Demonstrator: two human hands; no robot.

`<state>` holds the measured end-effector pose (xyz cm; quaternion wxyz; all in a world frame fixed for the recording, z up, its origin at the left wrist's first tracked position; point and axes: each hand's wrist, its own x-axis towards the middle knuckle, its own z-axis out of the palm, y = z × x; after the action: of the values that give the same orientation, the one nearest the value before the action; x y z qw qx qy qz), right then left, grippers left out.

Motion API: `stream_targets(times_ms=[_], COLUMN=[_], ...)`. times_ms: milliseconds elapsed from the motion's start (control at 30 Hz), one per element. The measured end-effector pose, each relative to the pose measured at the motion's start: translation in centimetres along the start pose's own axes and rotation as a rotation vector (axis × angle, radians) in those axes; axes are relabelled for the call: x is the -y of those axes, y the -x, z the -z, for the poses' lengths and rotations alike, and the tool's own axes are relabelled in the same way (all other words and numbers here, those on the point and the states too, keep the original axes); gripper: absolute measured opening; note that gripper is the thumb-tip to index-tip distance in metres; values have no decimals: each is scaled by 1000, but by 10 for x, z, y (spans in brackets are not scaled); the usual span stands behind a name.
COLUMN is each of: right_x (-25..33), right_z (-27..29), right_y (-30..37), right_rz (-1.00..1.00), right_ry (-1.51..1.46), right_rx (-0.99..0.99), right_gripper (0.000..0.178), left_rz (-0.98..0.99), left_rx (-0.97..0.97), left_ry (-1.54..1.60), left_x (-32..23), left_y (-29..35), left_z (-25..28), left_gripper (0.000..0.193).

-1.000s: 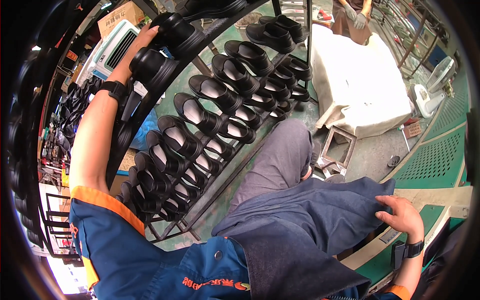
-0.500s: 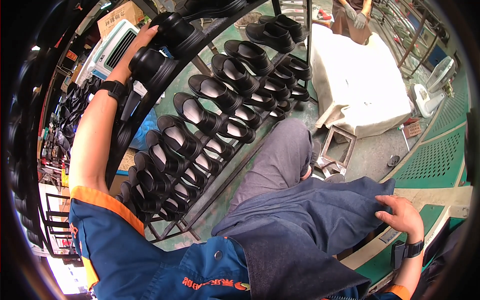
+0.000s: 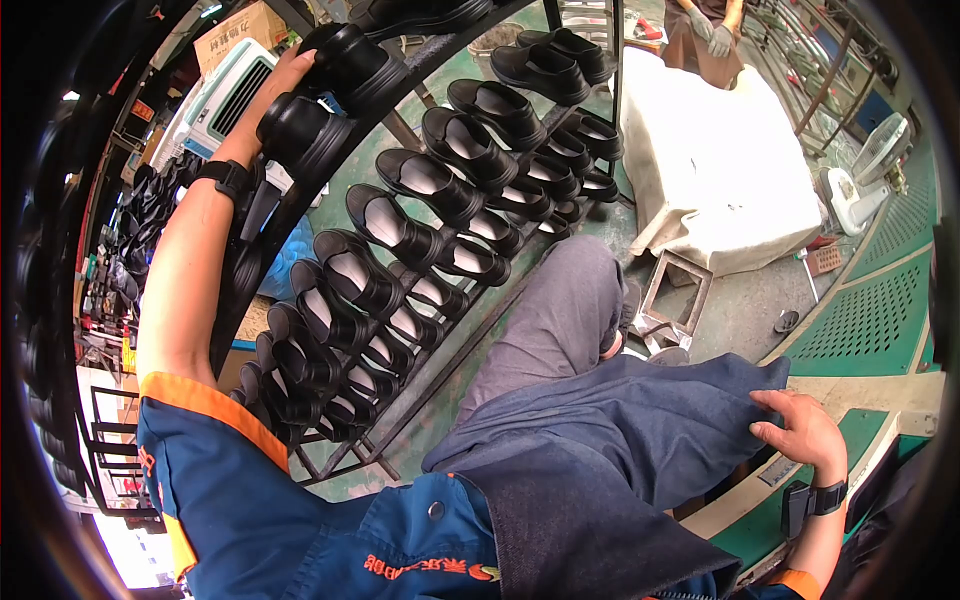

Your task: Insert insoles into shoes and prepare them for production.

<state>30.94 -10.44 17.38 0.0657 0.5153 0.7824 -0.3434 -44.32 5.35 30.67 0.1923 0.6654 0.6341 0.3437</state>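
Observation:
My left arm stretches up to the upper tier of a dark metal rack. There my left hand (image 3: 282,80) is at the heel of a black shoe (image 3: 352,65), beside a second black shoe (image 3: 302,135). Most of its fingers are hidden behind the shoes, so its grip cannot be made out. At the lower right, my right hand (image 3: 803,432) is open, thumb apart from the fingers. Its fingertips are at the edge of the blue-grey apron (image 3: 640,420) over my lap, and I see nothing held in it.
Rows of black slip-on shoes (image 3: 395,225) fill the lower rack tiers. A cloth-covered block (image 3: 720,170) stands ahead, with an empty metal frame (image 3: 680,292) on the floor. Green perforated panels (image 3: 870,320) run along my right, near a white fan (image 3: 868,170). Another person's gloved hands (image 3: 718,35) show far off.

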Motion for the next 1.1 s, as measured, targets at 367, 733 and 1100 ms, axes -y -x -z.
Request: stream_targets(times_ms=[367, 733, 1100], right_x=[1, 6, 0], right_z=[-1, 4, 4], right_y=[3, -3, 0], right_rz=[5, 7, -18], right_ry=[8, -24, -29], right_rx=[-21, -5, -2], right_gripper=[49, 48, 50], left_rz=[-66, -11, -116], left_rx=[74, 99, 141], left_ry=[-75, -91, -670], left_x=[7, -9, -137], left_y=[-7, -16, 45], left_z=[3, 9, 39], left_gripper=[45, 61, 42])
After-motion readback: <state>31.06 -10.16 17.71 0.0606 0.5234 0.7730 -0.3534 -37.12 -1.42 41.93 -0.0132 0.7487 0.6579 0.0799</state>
